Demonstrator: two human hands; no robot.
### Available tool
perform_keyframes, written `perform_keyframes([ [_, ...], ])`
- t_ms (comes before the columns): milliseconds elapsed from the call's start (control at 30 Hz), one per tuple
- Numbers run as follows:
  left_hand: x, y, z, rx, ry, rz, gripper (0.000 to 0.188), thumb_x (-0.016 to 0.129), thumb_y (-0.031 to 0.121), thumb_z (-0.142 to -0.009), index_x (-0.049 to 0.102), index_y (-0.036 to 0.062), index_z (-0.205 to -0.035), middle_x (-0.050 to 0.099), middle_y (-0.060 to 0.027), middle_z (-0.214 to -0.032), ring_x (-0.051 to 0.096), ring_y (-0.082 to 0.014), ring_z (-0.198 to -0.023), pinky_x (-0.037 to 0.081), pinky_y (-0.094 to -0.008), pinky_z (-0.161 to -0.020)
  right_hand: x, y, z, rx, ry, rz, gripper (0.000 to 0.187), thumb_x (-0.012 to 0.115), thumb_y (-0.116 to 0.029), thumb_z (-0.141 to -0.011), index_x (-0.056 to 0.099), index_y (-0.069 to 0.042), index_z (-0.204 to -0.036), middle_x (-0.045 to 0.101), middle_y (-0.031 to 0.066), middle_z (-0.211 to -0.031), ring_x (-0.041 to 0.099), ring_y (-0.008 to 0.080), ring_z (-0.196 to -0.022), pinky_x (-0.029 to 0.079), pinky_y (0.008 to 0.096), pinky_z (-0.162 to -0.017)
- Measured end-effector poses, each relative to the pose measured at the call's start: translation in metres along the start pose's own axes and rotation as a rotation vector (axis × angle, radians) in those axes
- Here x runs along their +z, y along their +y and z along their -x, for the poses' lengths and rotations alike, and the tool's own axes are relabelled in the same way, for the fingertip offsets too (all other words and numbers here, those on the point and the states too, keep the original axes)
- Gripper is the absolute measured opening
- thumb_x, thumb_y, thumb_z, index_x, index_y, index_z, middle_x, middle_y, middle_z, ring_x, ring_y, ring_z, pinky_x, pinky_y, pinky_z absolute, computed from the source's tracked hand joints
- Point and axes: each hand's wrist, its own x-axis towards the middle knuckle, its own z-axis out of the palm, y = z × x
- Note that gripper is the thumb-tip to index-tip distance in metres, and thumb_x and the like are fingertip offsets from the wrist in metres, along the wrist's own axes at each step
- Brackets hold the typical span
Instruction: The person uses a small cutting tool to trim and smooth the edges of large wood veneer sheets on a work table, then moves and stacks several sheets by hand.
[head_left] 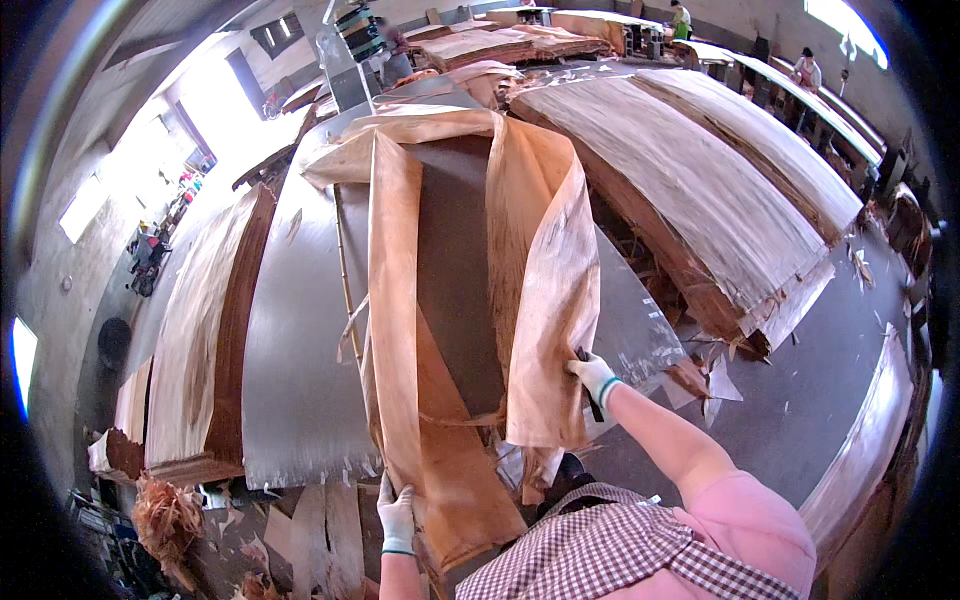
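A long, thin sheet of orange-brown wood veneer (545, 270) lies folded and looped over the grey tabletop (295, 390). Its right part drapes toward me, and my right hand (596, 376), in a white glove, is closed at that part's edge. A dark, narrow object shows by the right fingers; its kind is unclear. On the left, a veneer strip (395, 300) runs down to my left hand (397, 516), also gloved, with thumb and fingers closed on its edge. Under that strip hangs a wider brown veneer piece (465, 500). A thin pole (345, 270) lies alongside the strip.
Tall veneer stacks stand at the left (190, 330) and right (700, 180); another veneer pile (510, 45) is at the back. A bundle of shavings (168, 520) sits lower left. Veneer scraps (712, 385) lie by the table's right corner. Two people work at the far right.
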Motion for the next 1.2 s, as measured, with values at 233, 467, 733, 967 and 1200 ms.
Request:
perform_keyframes([
  [233,0.033,0.011,-0.089,0.058,0.051,-0.089,0.057,0.057,-0.007,-0.081,0.04,-0.0021,-0.136,0.054,-0.0093,-0.125,0.053,-0.0182,-0.111,0.042,-0.0287,-0.095,0.074,-0.028,-0.108,0.001,-0.165,0.055,0.034,0.061,-0.007,-0.082,0.059,-0.003,-0.116,0.065,0.0048,-0.101,0.061,0.017,-0.086,0.05,0.0328,-0.078],
  [467,0.142,0.084,-0.287,0.092,-0.057,0.05,0.043,0.057,-0.003,-0.082,0.052,-0.0025,-0.125,0.062,-0.0075,-0.11,0.059,-0.016,-0.096,0.047,-0.0276,-0.085,0.127,-0.146,-0.256,-0.228,-0.136,0.2,0.035,0.06,-0.021,-0.083,0.061,-0.003,-0.114,0.066,0.0113,-0.109,0.061,0.0232,-0.101,0.047,0.0326,-0.085],
  [733,0.066,0.127,-0.269,-0.12,-0.103,0.226,0.036,0.059,0.008,-0.087,0.053,0.0029,-0.123,0.063,-0.0051,-0.101,0.062,-0.0162,-0.087,0.051,-0.0287,-0.075,0.179,-0.212,-0.165,-0.175,-0.472,-0.481,0.031,0.061,-0.018,-0.086,0.054,-0.004,-0.113,0.06,0.0021,-0.091,0.055,0.0134,-0.071,0.049,0.0276,-0.065],
  [967,-0.071,0.051,-0.232,-0.111,-0.072,-0.018,0.04,0.06,0.017,-0.089,0.051,0.0021,-0.125,0.062,-0.0049,-0.102,0.061,-0.0144,-0.087,0.05,-0.0269,-0.076,0.194,-0.224,-0.016,-0.251,-0.683,-0.599,0.037,0.059,-0.02,-0.088,0.049,-0.002,-0.12,0.059,0.0047,-0.105,0.059,0.0148,-0.09,0.05,0.0308,-0.082],
  [1200,-0.175,0.034,-0.215,-0.241,0.104,-0.601,0.065,0.068,0.033,-0.081,0.043,0.0063,-0.135,0.054,-0.0143,-0.126,0.053,-0.0253,-0.115,0.045,-0.038,-0.093,0.182,-0.184,0.121,-0.141,-0.795,-0.713,0.025,0.055,-0.016,-0.09,0.057,-0.002,-0.111,0.063,0.0054,-0.095,0.063,0.0177,-0.084,0.053,0.0334,-0.075],
])
